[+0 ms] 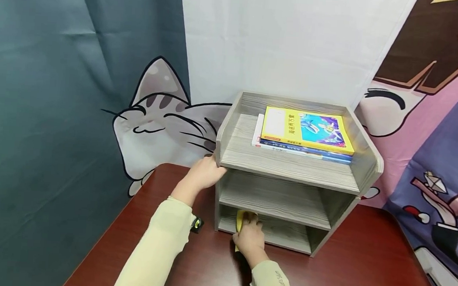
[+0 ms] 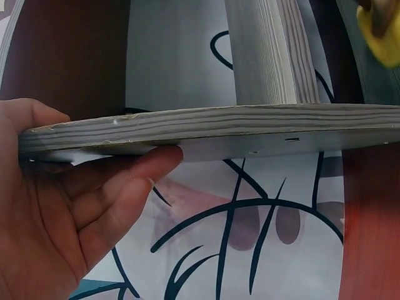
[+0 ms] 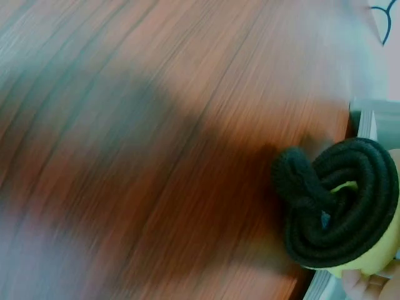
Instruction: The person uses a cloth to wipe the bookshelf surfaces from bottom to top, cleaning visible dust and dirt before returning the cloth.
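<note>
Left hand (image 1: 207, 173): grips the side panel (image 2: 250, 122) of grey shelf unit (image 1: 273, 214) | Right hand (image 1: 251, 239): grasps a yellow-and-dark roll (image 3: 344, 206) | Roll: at the opening of lowest compartment (image 1: 286, 236) | Books (image 1: 308, 129): stacked on the top

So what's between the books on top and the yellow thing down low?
The head view shows it: between the books and the yellow thing come the top board, the middle compartment and the lower board.

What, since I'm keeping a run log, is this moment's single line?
left hand: grips shelf side | right hand: holds rolled cloth at bottom compartment | books: stacked on top
</note>
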